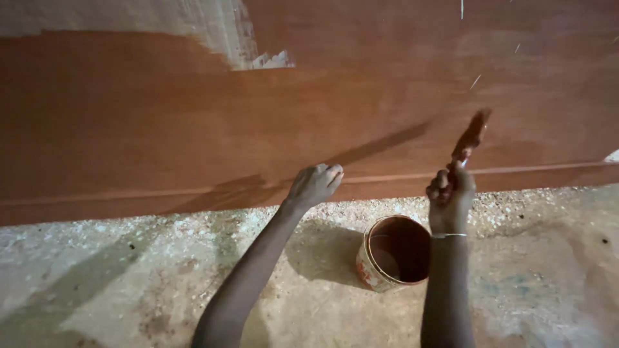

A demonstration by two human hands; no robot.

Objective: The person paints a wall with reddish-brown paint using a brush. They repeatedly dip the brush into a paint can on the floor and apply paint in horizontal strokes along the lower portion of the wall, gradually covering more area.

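My right hand (450,195) grips a paint brush (471,136) coated in reddish-brown paint, its bristles raised toward the big brown-painted board (161,129) in front of me. A thin bracelet circles that wrist. My left hand (314,183) rests curled, knuckles against the lower edge of the board, holding nothing. Between my two forearms a tilted tin can (393,252) with brown paint inside and smeared on its outside sits on the ground.
The board is almost fully brown, with a bare pale patch (219,26) at the upper left. Rough concrete ground (97,277) with specks and stains spreads below the board. Shadows of my arms fall across both.
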